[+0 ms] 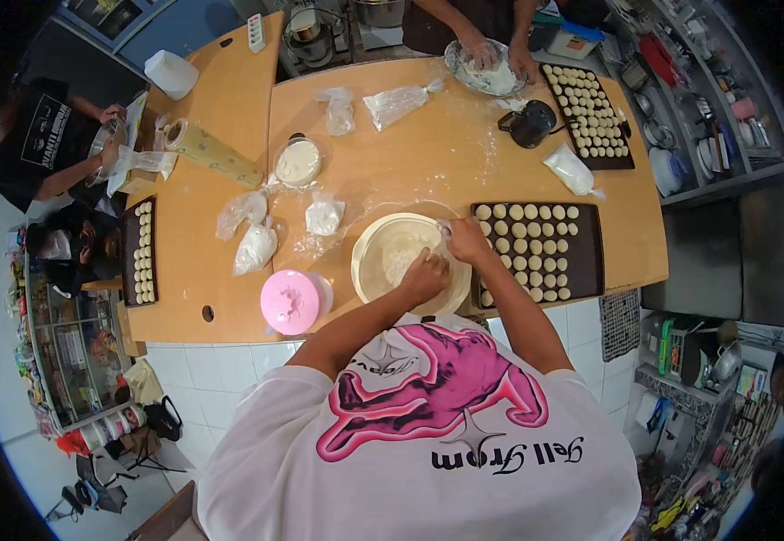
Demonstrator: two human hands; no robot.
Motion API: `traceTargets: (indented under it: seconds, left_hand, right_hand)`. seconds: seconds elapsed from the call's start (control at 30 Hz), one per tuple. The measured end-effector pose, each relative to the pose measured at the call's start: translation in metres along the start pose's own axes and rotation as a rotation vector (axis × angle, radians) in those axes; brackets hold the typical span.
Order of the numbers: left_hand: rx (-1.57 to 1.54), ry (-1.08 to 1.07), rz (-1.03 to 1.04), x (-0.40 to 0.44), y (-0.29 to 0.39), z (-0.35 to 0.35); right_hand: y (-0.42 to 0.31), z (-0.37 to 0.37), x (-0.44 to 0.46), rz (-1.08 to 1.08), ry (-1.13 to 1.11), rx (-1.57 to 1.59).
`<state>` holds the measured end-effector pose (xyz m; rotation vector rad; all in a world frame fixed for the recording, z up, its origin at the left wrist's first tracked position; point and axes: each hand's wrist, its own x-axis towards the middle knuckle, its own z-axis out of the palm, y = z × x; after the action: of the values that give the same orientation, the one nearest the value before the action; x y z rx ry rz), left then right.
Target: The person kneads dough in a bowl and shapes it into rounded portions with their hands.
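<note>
A large cream mixing bowl [362, 261] stands at the near edge of the table, with pale powder or dough in its bottom. My left hand [426, 277] is inside it with curled fingers; whatever they hold is hidden. At the bowl's right rim my right hand [467, 240] is closed, and something small, pale and translucent shows at its fingertips, too small to name. Just right of that hand lies a dark baking tray [588, 248] with rows of round pale dough pieces. A pink-lidded container [290, 302] is left of the bowl.
Bags of white powder [256, 248] and a tub of white powder [298, 162] stand left. Farther off are a plastic wrap roll [216, 155], a dark jug [529, 124] and another tray [588, 115]. Co-workers handle a flour bowl [484, 83] opposite and a bowl at left.
</note>
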<state>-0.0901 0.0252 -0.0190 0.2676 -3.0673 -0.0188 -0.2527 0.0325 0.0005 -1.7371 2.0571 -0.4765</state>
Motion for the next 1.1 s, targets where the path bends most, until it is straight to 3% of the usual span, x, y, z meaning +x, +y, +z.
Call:
traceTargets:
  seconds: [0.07, 0.57, 0.87, 1.1]
  left_hand:
    - [0.011, 0.089, 0.006, 0.003, -0.004, 0.011]
    - [-0.017, 0.057, -0.114, 0.023, -0.019, -0.006]
    - [0.022, -0.079, -0.205, 0.027, -0.037, 0.004]
    - [0.027, -0.023, -0.498, 0.015, -0.077, -0.022]
  right_hand:
    - [-0.002, -0.005, 0.0, 0.029, -0.037, -0.047]
    - [0.002, -0.013, -0.003, -0.01, -0.051, -0.008]
    - [0.002, -0.026, -0.005, -0.04, -0.081, 0.171]
    - [0.009, -0.013, -0.012, -0.011, -0.074, 0.162]
